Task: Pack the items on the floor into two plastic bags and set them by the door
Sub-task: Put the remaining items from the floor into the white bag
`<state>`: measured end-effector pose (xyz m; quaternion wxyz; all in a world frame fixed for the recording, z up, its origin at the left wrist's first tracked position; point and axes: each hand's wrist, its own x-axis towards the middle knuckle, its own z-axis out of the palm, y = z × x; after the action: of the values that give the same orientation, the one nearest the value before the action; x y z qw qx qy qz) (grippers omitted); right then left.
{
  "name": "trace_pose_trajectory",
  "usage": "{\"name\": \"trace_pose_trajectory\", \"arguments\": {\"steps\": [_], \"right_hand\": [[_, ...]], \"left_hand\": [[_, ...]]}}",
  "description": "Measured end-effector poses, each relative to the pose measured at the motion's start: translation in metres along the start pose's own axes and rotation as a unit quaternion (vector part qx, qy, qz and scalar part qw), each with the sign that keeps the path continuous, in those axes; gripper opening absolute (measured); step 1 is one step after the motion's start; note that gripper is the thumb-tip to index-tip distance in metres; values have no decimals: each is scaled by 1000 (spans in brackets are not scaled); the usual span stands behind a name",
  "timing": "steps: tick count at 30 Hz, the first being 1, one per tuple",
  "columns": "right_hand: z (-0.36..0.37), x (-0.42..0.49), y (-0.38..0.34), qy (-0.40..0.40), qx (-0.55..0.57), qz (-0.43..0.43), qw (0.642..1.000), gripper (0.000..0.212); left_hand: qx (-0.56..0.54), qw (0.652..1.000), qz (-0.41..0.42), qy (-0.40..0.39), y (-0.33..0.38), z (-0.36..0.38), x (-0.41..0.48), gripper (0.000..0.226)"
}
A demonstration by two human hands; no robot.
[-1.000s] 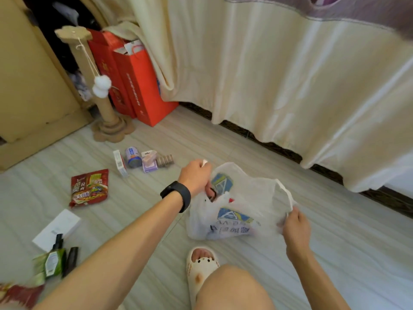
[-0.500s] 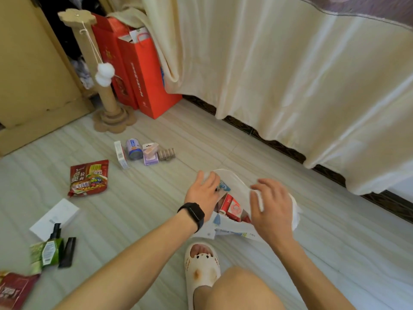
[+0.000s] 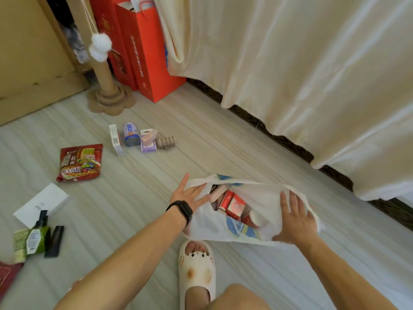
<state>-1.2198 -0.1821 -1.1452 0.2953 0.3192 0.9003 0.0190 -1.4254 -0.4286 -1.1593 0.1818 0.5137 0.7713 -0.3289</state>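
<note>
A white plastic bag (image 3: 263,198) with blue print lies on the floor in front of me, its mouth open. Red boxes (image 3: 232,205) show inside it. My left hand (image 3: 190,194) rests flat on the bag's left rim, fingers spread. My right hand (image 3: 295,218) lies flat on its right side, fingers apart too. Loose on the floor to the left are a red noodle packet (image 3: 79,162), a small white box (image 3: 116,139), a blue can (image 3: 130,134), a purple packet (image 3: 147,142), a brown roll (image 3: 165,142), a white flat box (image 3: 41,203), a green bottle (image 3: 31,240) and a black tube (image 3: 54,240).
A cardboard scratching post (image 3: 105,86) with a white pompom and red paper bags (image 3: 149,59) stand at the back. A cream curtain (image 3: 290,74) hangs along the right. A wooden cabinet (image 3: 26,63) is at far left. My foot in a white slipper (image 3: 196,271) is just below the bag.
My hands let go of the bag's handles and now lie spread on its sides. The bag has sunk to the floor and its mouth shows the red boxes.
</note>
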Motion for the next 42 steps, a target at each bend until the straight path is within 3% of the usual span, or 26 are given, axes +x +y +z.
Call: {"name": "trace_pose_trajectory", "arguments": {"steps": [3, 6, 9, 14, 18, 21, 26, 31, 37, 42], "right_hand": [[-6, -13, -22, -24, 109, -31, 993, 119], [-16, -38, -48, 71, 189, -84, 976, 79], [-35, -66, -80, 153, 244, -141, 947, 62], [-88, -101, -145, 223, 272, -251, 902, 59], [-122, -112, -208, 227, 240, -333, 883, 61], [-135, -113, -258, 230, 205, -385, 870, 62], [-133, -105, -330, 204, 141, -454, 856, 61], [-103, -85, -395, 143, 31, -497, 855, 63], [-31, -40, -452, 22, -119, -520, 846, 65], [33, -1, -460, -74, -162, -481, 859, 70]], "left_hand": [[-51, 998, 34, 34, 1, -16, -7, 102], [-117, 981, 79, 134, -8, -33, -27, 63], [-180, 958, 94, 203, -34, -56, -57, 43], [-180, 946, -46, 267, -130, -61, -118, 53], [-223, 937, -159, 218, -193, 3, -189, 57], [-304, 906, -257, 143, -214, 77, -243, 60], [-422, 816, -389, 62, -211, 202, -302, 66], [-495, 750, -439, -1, -164, 295, -302, 65], [-540, 729, -418, -54, -121, 354, -266, 70], [-561, 715, -418, 12, -128, 365, -223, 77]]}}
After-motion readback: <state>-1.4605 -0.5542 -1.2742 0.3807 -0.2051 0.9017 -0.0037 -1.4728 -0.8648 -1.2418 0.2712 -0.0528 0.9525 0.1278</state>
